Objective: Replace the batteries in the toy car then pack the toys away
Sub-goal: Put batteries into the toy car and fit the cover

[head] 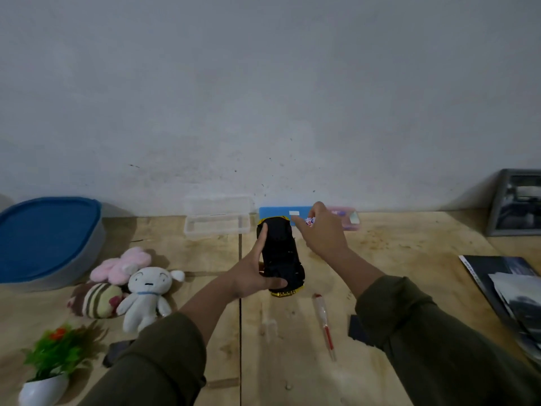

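A yellow toy car [281, 253] is turned upside down, black underside up, above the middle of the wooden table. My left hand [254, 273] grips it from the left, index finger along its side and thumb across the near end. My right hand [320, 231] hovers just right of the car's far end and pinches a small battery [309, 221] with a red and white label. A red-handled screwdriver [325, 325] lies on the table in front of the car. Three plush toys [128, 285] lie in a heap at the left.
A big blue-lidded tub [44, 238] stands at far left. A clear plastic box [216, 222], a blue lid [281, 213] and a small pink case [349, 219] sit by the wall. A potted plastic plant [54, 364] is near left, books [509, 291] at right.
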A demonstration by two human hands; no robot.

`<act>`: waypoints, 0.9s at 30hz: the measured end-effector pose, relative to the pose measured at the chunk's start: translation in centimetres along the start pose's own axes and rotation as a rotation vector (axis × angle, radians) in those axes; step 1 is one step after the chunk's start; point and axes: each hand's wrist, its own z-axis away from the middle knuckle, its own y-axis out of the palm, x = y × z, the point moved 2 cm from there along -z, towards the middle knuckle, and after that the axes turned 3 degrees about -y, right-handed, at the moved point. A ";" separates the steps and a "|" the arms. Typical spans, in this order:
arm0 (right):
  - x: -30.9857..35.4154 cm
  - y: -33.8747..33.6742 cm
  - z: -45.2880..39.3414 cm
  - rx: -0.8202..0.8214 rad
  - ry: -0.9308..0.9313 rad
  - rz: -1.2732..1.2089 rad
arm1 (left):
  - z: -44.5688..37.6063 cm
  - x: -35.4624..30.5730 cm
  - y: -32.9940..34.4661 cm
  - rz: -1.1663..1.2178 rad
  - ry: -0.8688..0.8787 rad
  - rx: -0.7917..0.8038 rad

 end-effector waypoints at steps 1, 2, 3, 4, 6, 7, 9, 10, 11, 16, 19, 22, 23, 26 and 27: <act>0.2 0.0 0.0 -0.005 -0.007 0.006 | -0.1 -0.3 0.1 0.000 -0.005 -0.013; 0.3 0.0 0.0 -0.002 -0.015 0.005 | -0.3 -0.8 0.3 -0.001 -0.003 -0.023; 0.5 0.2 0.0 0.000 -0.023 -0.009 | -0.4 -1.2 0.5 -0.002 0.004 -0.030; 0.7 0.3 0.0 0.003 -0.028 -0.034 | -0.6 -1.5 0.7 -0.006 0.015 -0.036; 1.0 0.6 0.0 0.022 -0.054 -0.082 | -1.0 -2.0 1.2 0.004 0.041 -0.043; 1.0 0.7 -0.1 0.043 -0.072 -0.107 | -1.1 -2.2 1.4 0.023 0.045 -0.049; 0.8 0.7 -0.1 0.092 -0.121 -0.144 | -1.3 -2.6 1.6 0.062 0.038 -0.066; 0.6 0.7 -0.1 0.119 -0.145 -0.152 | -1.4 -2.6 1.6 0.076 0.027 -0.077; 0.4 0.5 -0.2 0.147 -0.168 -0.161 | -1.5 -2.6 1.5 0.086 0.012 -0.090; -0.1 -0.2 -0.7 0.242 -0.257 -0.091 | -1.7 -2.1 0.9 0.116 -0.027 -0.137; -0.4 -0.6 -1.2 0.259 -0.244 -0.125 | -1.7 -2.2 0.8 0.101 -0.026 -0.158; -0.2 -1.1 -1.6 0.260 -0.239 -0.144 | -1.7 -2.6 0.6 0.077 -0.010 -0.192; -0.1 -1.2 -1.7 0.249 -0.231 -0.147 | -1.7 -2.8 0.5 0.081 -0.006 -0.210; 0.1 -1.3 -1.6 0.226 -0.219 -0.156 | -1.8 -3.2 0.0 0.084 0.007 -0.247; 0.1 -1.2 -1.5 0.221 -0.223 -0.153 | -1.9 -3.4 -0.1 0.067 0.010 -0.249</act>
